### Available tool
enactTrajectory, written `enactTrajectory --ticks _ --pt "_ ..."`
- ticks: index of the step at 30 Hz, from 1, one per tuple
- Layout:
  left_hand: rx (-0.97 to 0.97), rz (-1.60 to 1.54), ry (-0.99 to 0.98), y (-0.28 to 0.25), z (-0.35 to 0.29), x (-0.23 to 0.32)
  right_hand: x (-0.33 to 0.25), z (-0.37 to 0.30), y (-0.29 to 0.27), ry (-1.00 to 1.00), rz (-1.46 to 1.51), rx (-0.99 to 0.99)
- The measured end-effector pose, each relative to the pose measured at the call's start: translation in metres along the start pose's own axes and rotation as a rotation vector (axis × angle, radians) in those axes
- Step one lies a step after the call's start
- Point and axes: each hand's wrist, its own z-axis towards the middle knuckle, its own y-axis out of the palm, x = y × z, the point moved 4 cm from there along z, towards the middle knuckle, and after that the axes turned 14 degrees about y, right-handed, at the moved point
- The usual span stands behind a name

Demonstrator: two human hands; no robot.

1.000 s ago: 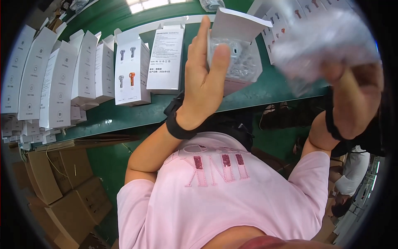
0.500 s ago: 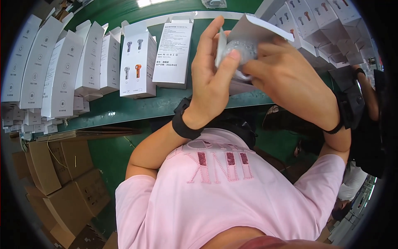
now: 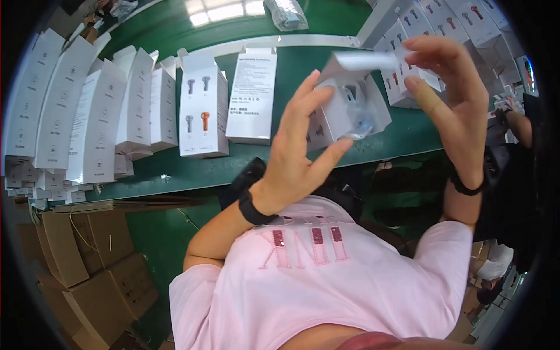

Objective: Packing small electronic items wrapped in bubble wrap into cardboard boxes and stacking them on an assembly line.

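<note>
A white carton [image 3: 331, 123] with its lid flap raised sits in the grip of my left hand [image 3: 294, 154]. Fingers lie along the carton's left side, and the thumb is at its lower edge. Inside the open top is a clear plastic bag [image 3: 360, 108] with something whitish in it that I cannot make out. My right hand [image 3: 458, 105] is lifted to the right of the carton, thumb and fingers apart, close to the flap's right end. Nothing shows between its fingers.
White cartons [image 3: 96, 122] stand in a row at the left on the green table [image 3: 169, 175]. More cartons [image 3: 446, 29] are stacked at the right. A plastic-wrapped item [image 3: 287, 14] lies at the back. Brown cardboard boxes [image 3: 99, 291] sit below left; a person's arm [image 3: 518, 125] shows at far right.
My right hand has come out of the carton's opening and moved right, its fingers spreading. The carton has tilted and come lower, still in my left hand, showing the bag inside.
</note>
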Motion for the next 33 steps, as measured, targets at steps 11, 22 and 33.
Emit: enactTrajectory --ticks 11,22,33 --pt "-0.264 0.12 0.0 -0.016 0.017 -0.005 0.056 -0.008 0.07 -0.283 0.642 -0.276" --pt "-0.073 -0.334 -0.272 -0.013 0.007 -0.021 0.046 -0.026 0.058 -0.401 0.189 -0.184" --pt "-0.156 -0.317 -0.259 -0.017 0.013 -0.02 0.024 -0.042 0.057 -0.417 -0.192 -0.047"
